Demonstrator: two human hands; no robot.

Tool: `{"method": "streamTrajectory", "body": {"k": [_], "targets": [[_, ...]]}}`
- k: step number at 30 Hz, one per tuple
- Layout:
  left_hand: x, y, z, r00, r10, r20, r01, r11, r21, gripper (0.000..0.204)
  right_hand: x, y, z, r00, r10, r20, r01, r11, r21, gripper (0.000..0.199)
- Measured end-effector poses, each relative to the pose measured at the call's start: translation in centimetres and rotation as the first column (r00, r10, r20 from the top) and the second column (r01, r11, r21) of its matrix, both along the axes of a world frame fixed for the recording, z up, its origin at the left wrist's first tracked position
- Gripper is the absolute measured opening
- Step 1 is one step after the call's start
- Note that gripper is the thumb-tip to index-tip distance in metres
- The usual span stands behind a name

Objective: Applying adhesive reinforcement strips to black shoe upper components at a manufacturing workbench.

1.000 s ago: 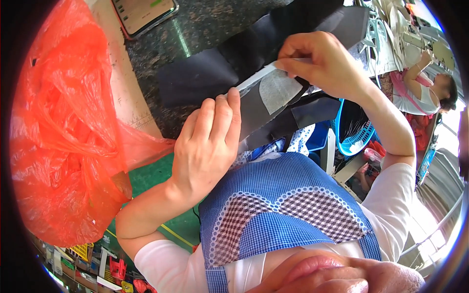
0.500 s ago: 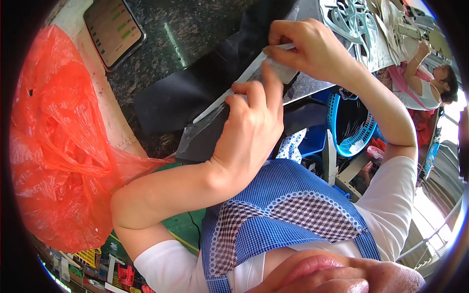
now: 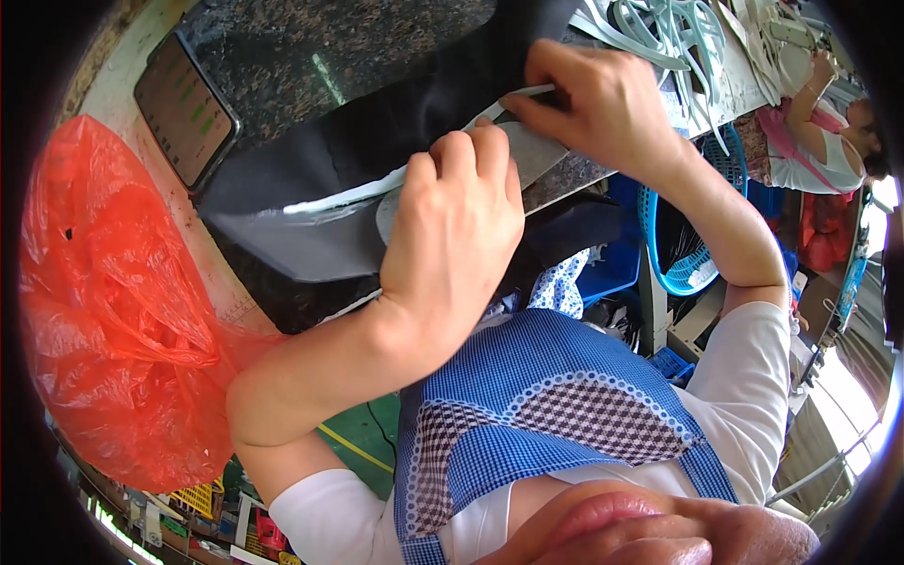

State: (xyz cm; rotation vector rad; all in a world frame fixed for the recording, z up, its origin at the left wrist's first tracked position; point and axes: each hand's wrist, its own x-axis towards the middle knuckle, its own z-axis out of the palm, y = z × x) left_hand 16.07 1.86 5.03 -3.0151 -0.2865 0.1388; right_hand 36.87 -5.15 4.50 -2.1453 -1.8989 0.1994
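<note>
A thin white strip (image 3: 348, 196) runs along a black, leather-like sheet (image 3: 292, 169) on the dark speckled worktop. Between my hands, a smooth grey flat piece (image 3: 535, 155) lies beside the strip, its rounded other end showing left of my left hand (image 3: 454, 221). That hand is closed, its fingers curled down over the strip and the grey piece. What lies under its fingertips is hidden. To the upper right, my right hand (image 3: 603, 108) is closed in a pinch on the strip's far end.
A phone (image 3: 186, 111) lies at the left of the worktop, with a red plastic bag (image 3: 122, 320) beside it. Pale green strips (image 3: 669, 47) are heaped at the far right. A blue basket (image 3: 650, 235) stands below the table edge. Another person (image 3: 815, 141) sits at the right.
My left hand has curled its raised fingers down onto the strip. The black sheet and the strip have shifted left, and more of the grey piece shows. My right hand keeps its pinch.
</note>
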Motion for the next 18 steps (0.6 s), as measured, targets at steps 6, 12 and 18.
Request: {"method": "streamTrajectory", "body": {"k": [6, 12, 18], "targets": [[0.4, 0.0, -0.1, 0.995, 0.041, 0.092, -0.029, 0.991, -0.132, 0.066, 2.3, -1.5, -0.7, 0.822, -0.106, -0.559, 0.073, 0.994, -0.081, 0.017], [2.3, 0.3, 0.7, 0.991, 0.104, 0.084, -0.078, 0.96, -0.268, 0.056, 2.4, -0.2, -0.8, 0.905, -0.118, -0.408, 0.094, 0.992, -0.078, 0.021], [4.3, 3.2, 0.8, 0.968, -0.013, 0.249, 0.032, 0.997, -0.072, 0.017, 2.4, -2.8, -0.8, 0.997, 0.07, 0.026, -0.074, 0.971, 0.228, 0.028]]}}
